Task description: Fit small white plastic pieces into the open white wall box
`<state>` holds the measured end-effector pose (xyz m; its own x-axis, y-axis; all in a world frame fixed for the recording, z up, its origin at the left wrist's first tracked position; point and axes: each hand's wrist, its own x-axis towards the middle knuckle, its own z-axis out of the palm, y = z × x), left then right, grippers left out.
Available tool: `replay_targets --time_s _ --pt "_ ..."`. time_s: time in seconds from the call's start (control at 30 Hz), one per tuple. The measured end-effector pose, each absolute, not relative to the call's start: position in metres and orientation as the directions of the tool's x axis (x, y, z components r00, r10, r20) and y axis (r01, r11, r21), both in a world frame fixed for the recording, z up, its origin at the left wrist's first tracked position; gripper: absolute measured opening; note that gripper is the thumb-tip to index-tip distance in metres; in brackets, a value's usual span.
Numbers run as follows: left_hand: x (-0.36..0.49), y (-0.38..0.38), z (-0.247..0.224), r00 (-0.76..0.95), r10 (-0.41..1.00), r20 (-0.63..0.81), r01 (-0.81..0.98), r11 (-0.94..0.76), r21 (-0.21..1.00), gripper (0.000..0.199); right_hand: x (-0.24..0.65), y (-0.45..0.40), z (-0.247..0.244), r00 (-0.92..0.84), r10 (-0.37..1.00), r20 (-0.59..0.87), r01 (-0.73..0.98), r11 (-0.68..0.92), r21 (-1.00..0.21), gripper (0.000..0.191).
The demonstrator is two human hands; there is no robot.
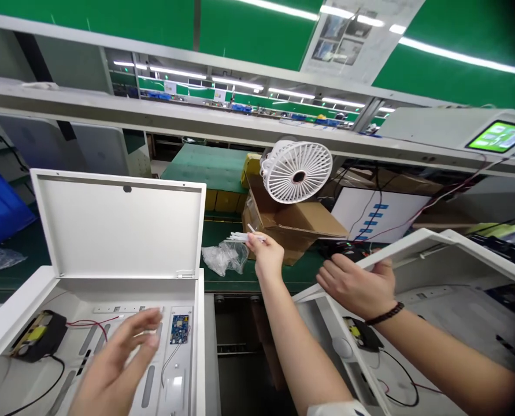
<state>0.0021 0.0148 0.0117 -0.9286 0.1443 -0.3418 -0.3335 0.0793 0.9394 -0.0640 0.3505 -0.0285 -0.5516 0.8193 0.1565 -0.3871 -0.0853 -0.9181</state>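
My left hand (118, 364) is over the open white metal box (200, 346) on the left, slightly blurred, thumb and fingers apart with nothing between them. Inside that box are a black-and-yellow transformer-like part (40, 335) with red and black wires, and a blue circuit board (180, 329). My right hand (266, 254) reaches forward at the centre, its fingers pinched on a small bunch of thin white plastic strips (239, 236). Just below the strips, a clear plastic bag (226, 257) of white pieces lies on the green bench.
From the right, a co-worker's hand (356, 283) with a dark bracelet grips the edge of a second white box (413, 248). A white fan (298, 173) and an open cardboard box (292, 225) stand behind. A blue bin (1, 208) is at far left.
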Motion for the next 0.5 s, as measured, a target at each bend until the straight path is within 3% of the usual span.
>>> replay_targets --time_s 0.13,0.2,0.33,0.5 --pt "0.012 0.067 0.040 -0.821 0.442 -0.361 -0.481 -0.194 0.855 0.053 -0.015 0.282 0.011 -0.642 0.748 0.167 -0.437 -0.178 -0.882 0.025" --pt "0.013 0.084 0.042 -0.796 0.524 -0.303 -0.549 -0.415 0.725 0.047 0.008 0.251 0.020 -0.692 0.705 0.157 -0.425 -0.222 -0.878 0.021" --pt "0.010 0.099 0.042 -0.836 0.512 -0.198 -0.542 -0.712 0.447 0.035 0.040 0.200 0.019 -0.765 0.622 0.168 -0.378 -0.222 -0.899 0.016" --pt "0.017 0.096 0.047 -0.849 0.478 -0.224 -0.527 -0.740 0.418 0.030 0.066 0.161 0.008 -0.729 0.644 0.231 -0.368 -0.085 -0.926 0.014"
